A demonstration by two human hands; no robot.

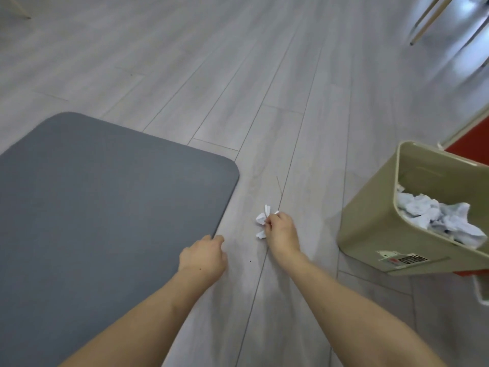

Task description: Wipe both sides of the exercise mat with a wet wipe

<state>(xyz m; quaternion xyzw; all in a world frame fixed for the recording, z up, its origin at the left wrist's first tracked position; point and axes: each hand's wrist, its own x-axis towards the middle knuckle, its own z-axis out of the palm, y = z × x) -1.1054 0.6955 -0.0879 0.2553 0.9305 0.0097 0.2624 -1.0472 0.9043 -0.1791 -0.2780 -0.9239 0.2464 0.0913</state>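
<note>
A grey exercise mat [105, 197] lies flat on the pale plank floor [264, 88], filling the near left part of it, with one rounded corner pointing toward the middle of the room. The person's left hand [203, 256] is down at the mat's right edge, fingers curled at the rim as if gripping it there; the fingertips are hidden, so I cannot say for sure whether they have hold of the edge or merely touch it. The right hand [280, 231] sits just beside it on the bare floor, apart from the mat, closed tight around a crumpled white wet wipe [262, 221] whose creased ends stick out to the left of the fist. Both forearms are bare and reach forward from the near edge of the floor.

To the right of the right hand, near the floor's right side, stands a beige waste bin [375, 223], tilted in view, with a label on its front wall and a heap of crumpled white wipes [439, 218] inside. Behind the bin is a red panel [468, 149]. Slim wooden furniture legs [428, 19] show at the far right corner.
</note>
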